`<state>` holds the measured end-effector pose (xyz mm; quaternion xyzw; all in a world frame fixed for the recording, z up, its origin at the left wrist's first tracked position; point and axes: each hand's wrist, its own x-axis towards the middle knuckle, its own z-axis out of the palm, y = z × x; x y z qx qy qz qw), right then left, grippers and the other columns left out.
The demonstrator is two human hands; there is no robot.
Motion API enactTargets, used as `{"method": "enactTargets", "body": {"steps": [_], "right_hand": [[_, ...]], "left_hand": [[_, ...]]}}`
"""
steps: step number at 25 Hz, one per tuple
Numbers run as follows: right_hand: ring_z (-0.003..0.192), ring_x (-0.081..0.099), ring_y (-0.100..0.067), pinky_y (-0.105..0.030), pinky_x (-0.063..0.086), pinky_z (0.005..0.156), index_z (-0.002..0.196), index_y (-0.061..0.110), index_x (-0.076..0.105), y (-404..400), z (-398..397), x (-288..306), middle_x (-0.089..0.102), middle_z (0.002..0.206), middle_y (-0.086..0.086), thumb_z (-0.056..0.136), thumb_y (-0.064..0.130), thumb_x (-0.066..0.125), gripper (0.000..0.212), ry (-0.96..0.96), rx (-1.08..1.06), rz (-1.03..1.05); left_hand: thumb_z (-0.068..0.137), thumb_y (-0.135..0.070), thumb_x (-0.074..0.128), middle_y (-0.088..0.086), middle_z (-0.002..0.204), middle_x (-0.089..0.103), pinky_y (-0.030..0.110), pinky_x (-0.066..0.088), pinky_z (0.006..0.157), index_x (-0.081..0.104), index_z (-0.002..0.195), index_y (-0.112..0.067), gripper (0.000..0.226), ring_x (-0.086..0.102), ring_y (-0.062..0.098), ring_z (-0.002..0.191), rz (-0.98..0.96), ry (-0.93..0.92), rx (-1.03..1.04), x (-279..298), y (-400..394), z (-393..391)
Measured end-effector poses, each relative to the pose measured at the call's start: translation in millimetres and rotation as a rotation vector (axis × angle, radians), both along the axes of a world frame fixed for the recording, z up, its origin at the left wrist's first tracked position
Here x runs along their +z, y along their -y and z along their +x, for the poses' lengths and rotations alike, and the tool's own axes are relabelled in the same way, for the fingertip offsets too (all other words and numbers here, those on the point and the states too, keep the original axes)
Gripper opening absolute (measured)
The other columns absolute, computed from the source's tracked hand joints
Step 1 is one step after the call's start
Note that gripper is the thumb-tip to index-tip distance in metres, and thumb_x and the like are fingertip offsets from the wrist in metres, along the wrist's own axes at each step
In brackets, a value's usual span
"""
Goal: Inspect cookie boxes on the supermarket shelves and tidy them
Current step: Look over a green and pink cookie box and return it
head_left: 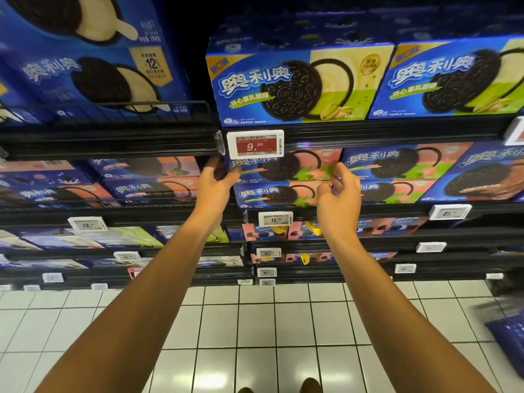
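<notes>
Head view, looking down along both bare arms at the shelves. The left hand (214, 181) is up at the left end of a stack of two blue-and-pink cardboard cookie boxes (283, 177) on the middle shelf, fingers spread and relaxed, tips at or just off the top box's corner, can't tell which. The right hand (338, 188) is at the stack's right end, fingers loosely curled against the box fronts, not really gripping anything as far as I can see. Right above sits a red-and-white electronic price tag (255, 144) reading 9.90, with blue-and-green pistachio cookie boxes (300, 86) on the shelf over it. White tiled floor (255, 321) near the bottom.
</notes>
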<state>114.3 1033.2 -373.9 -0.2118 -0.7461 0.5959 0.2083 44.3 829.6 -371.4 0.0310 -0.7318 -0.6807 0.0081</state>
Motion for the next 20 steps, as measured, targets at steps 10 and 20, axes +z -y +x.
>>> {"method": "enactTargets", "body": {"steps": [10,20], "right_hand": [[0.128,0.052,-0.015,-0.041,0.046,0.108,0.137,0.017,0.052,-9.0,15.2,3.6,0.058,0.136,0.001,0.1,0.003,0.049,0.04,0.015,0.171,-0.164],[0.113,0.06,0.002,-0.037,0.047,0.107,0.137,0.021,0.057,8.0,42.2,8.6,0.065,0.118,0.018,0.102,0.017,0.055,0.035,0.044,0.439,-0.264]], "left_hand": [[0.102,-0.016,0.05,-0.018,0.11,0.063,0.019,0.048,0.089,0.054,0.118,-0.03,0.022,0.063,-0.008,0.1,0.107,0.106,-0.064,22.3,10.8,20.9],[0.098,-0.018,0.054,-0.003,0.111,0.072,0.037,0.047,0.103,0.062,0.113,-0.026,0.019,0.067,0.015,0.11,0.159,0.129,0.093,30.7,68.7,134.7]]}}
